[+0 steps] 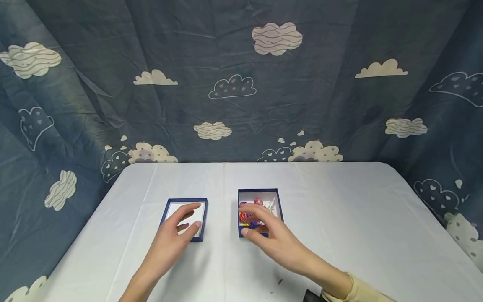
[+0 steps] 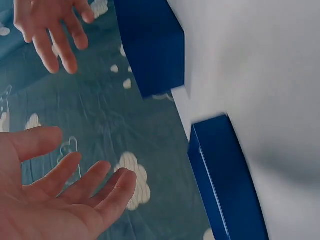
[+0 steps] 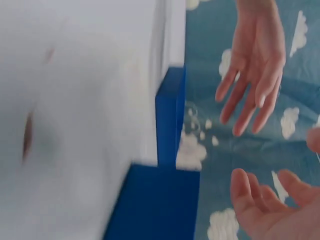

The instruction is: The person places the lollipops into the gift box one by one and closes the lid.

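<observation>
My left hand [image 1: 175, 237] hovers over the near part of a shallow blue-rimmed box lid [image 1: 200, 240] with a white inside, its fingers loosely bent and holding nothing. To the right stands a deeper blue box [image 1: 280, 205], open at the top, with several wrapped lollipops [image 1: 258, 201] in red, pink and purple. My right hand [image 1: 277, 239] is above this box's near side, fingers relaxed and apart, also with nothing in it. It hides part of the lollipops. In the left wrist view the lid [image 2: 230, 180] and the box [image 2: 155, 50] show their blue outer walls beyond the fingers.
A white cloth covers the table [image 1: 362, 218]. Small brown bits [image 1: 280, 282] lie near its front edge, close to a black object [image 1: 312, 296] by the right sleeve [image 1: 354, 289]. A dark blue curtain [image 1: 226, 50] with cloud prints hangs behind.
</observation>
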